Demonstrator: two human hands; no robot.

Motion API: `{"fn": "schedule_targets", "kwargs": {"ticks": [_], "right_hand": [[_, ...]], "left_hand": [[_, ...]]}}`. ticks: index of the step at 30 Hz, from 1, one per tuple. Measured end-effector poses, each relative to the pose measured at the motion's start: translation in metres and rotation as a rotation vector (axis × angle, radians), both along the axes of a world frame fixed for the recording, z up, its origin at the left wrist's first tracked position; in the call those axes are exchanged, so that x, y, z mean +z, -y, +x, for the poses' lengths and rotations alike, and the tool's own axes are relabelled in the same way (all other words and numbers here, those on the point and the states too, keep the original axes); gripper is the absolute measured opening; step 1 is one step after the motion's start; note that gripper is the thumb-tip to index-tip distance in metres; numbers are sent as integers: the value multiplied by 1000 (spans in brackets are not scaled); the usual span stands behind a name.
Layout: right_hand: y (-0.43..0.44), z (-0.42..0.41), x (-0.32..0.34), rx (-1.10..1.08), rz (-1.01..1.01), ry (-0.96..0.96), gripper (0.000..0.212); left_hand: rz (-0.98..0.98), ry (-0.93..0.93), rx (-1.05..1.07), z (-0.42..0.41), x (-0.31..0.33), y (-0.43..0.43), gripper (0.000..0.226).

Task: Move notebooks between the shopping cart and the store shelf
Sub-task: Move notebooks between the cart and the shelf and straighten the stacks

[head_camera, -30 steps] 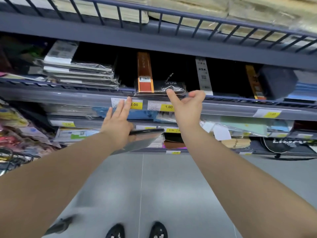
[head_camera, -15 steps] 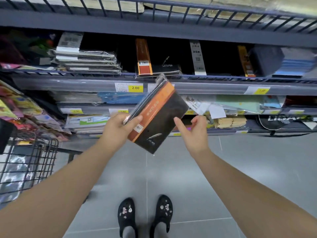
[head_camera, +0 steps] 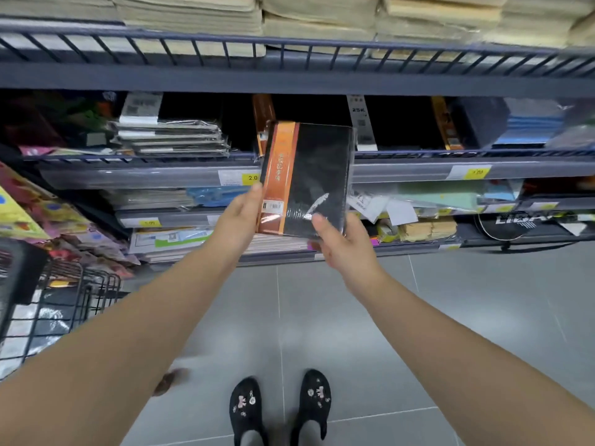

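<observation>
A black notebook (head_camera: 317,175) with an orange spine band and clear wrapping is held upright in front of the shelf. My left hand (head_camera: 240,220) grips its lower left edge. My right hand (head_camera: 341,244) holds its lower right corner, thumb on the cover. Behind it, on the middle shelf (head_camera: 418,170), a similar orange-banded notebook (head_camera: 262,115) lies in the dark bay. The black wire shopping cart (head_camera: 58,304) stands at the lower left, with wrapped items inside.
A stack of wrapped notebooks (head_camera: 170,140) lies on the shelf to the left. Yellow price tags (head_camera: 471,172) line the shelf rail. Beige paper stacks (head_camera: 322,17) fill the top shelf. Lower shelves hold mixed stationery. My black shoes (head_camera: 280,407) stand on grey floor tiles.
My hands came back from the shelf edge. The notebook in my left hand has turned from tilted to upright, facing me, and my right hand has taken hold of its lower corner.
</observation>
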State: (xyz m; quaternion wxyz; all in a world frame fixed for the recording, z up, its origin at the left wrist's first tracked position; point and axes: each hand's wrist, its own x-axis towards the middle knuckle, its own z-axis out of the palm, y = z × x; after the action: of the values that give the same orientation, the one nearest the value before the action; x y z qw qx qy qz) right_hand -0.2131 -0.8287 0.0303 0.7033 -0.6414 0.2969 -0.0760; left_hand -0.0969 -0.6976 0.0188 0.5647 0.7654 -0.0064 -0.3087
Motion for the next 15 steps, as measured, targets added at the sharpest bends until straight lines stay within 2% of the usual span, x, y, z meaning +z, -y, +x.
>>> {"fn": "schedule_targets", "kwargs": {"ticks": [2, 4, 6, 8, 11, 13, 15], "right_hand": [[10, 11, 7, 23, 25, -19, 7], [20, 25, 13, 37, 34, -39, 11], [30, 45, 13, 28, -5, -70, 15], [39, 69, 10, -7, 7, -80, 18], [46, 93, 5, -72, 142, -65, 25], [45, 101, 1, -93, 253, -9, 24], [41, 103, -2, -101, 283, 28, 20]], "left_hand": [[35, 10, 43, 14, -8, -2, 55], [161, 147, 10, 28, -19, -11, 46], [337, 274, -109, 44, -31, -19, 65], [620, 408, -281, 57, -34, -17, 78], [945, 404, -453, 67, -36, -5, 96], [1027, 392, -499, 67, -41, 2, 103], [1061, 387, -520, 67, -45, 6, 108]]}}
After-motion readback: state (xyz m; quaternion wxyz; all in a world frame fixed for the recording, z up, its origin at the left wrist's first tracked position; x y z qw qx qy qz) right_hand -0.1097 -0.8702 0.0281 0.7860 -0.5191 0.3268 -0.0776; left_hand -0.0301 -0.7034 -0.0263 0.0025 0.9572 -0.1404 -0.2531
